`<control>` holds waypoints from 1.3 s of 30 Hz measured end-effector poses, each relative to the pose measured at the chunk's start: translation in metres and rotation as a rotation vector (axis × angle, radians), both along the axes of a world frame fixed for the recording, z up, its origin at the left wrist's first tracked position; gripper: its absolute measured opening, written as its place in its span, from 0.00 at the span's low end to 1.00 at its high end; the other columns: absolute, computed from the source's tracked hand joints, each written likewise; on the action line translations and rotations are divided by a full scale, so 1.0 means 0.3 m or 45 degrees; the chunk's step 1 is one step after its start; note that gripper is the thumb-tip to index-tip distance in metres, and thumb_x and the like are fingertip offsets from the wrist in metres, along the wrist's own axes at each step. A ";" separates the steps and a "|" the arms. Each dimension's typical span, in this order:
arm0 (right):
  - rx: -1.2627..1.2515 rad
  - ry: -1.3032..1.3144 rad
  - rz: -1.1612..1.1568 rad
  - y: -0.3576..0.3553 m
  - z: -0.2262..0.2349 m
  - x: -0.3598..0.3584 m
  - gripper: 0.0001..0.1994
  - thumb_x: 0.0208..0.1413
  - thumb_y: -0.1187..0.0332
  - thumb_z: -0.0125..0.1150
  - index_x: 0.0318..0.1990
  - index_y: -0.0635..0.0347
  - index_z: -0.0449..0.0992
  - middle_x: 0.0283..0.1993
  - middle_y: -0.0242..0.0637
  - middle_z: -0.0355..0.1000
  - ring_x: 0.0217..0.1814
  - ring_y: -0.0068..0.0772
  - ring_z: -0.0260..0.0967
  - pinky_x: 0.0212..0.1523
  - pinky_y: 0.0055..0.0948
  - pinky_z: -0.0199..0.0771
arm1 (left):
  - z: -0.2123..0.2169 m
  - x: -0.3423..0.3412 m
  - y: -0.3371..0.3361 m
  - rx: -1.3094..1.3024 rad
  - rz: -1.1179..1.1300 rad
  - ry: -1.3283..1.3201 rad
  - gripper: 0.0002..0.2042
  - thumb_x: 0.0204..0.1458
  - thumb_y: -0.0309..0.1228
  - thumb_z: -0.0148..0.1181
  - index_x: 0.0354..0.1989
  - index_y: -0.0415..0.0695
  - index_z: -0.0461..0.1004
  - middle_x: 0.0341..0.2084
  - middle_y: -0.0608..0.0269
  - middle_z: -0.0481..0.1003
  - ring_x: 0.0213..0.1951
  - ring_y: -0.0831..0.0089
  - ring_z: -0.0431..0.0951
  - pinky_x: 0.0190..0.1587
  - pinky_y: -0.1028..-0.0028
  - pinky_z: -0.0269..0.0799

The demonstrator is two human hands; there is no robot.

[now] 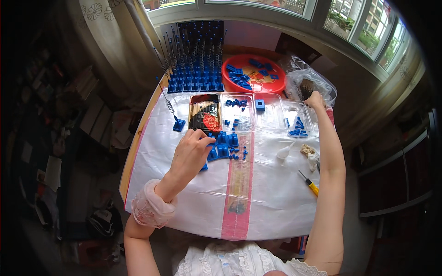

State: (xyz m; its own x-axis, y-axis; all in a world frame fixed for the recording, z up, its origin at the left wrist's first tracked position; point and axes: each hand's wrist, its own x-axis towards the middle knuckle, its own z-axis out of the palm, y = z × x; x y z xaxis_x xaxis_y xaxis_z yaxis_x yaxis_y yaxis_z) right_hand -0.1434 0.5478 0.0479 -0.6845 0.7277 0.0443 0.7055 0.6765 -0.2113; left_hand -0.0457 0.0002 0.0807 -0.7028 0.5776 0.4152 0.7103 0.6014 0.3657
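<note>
My left hand [189, 148] is over the left middle of the table, its fingertips pinched at a small blue plastic piece [211, 139]. Just right of those fingertips lies a cluster of blue plastic blocks [223, 151], with tiny blue bits [235, 154] beside it. At the far right, my right hand [316, 100] reaches to a clear plastic bag [326, 85]. Its bent fingers touch a brownish bundle of thin metal springs [306, 87] in the bag. Whatever the right fingertips grip is too small to make out.
Rows of blue bases with upright springs [195, 85] stand at the back left; one sprung base [179, 125] stands apart. A red plate [253, 62] and clear trays [269, 124] hold blue parts. A yellow-handled screwdriver [313, 187] and white bottle [282, 153] lie at right.
</note>
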 end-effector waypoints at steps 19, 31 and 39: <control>0.081 0.497 0.220 0.053 0.171 0.105 0.16 0.38 0.60 0.74 0.26 0.67 0.84 0.27 0.49 0.81 0.32 0.38 0.83 0.39 0.36 0.81 | -0.087 0.005 0.047 -0.037 -0.064 -0.042 0.06 0.49 0.29 0.71 0.36 0.47 0.84 0.32 0.66 0.78 0.41 0.65 0.74 0.46 0.66 0.67; -0.939 0.747 0.464 -0.313 0.441 0.786 0.02 0.54 0.75 0.62 0.32 0.61 0.80 0.21 0.24 0.70 0.15 0.10 0.58 0.14 0.17 0.51 | -0.148 0.148 0.027 0.062 -0.300 -0.206 0.08 0.47 0.25 0.70 0.37 0.44 0.83 0.33 0.63 0.79 0.39 0.64 0.74 0.45 0.67 0.71; -1.165 0.882 0.952 -0.908 0.292 0.812 0.03 0.58 0.79 0.62 0.39 0.66 0.77 0.28 0.31 0.77 0.26 0.15 0.72 0.25 0.17 0.71 | -0.186 0.156 0.015 0.269 -0.268 -0.470 0.09 0.49 0.26 0.71 0.40 0.41 0.84 0.27 0.62 0.79 0.27 0.70 0.71 0.33 0.71 0.70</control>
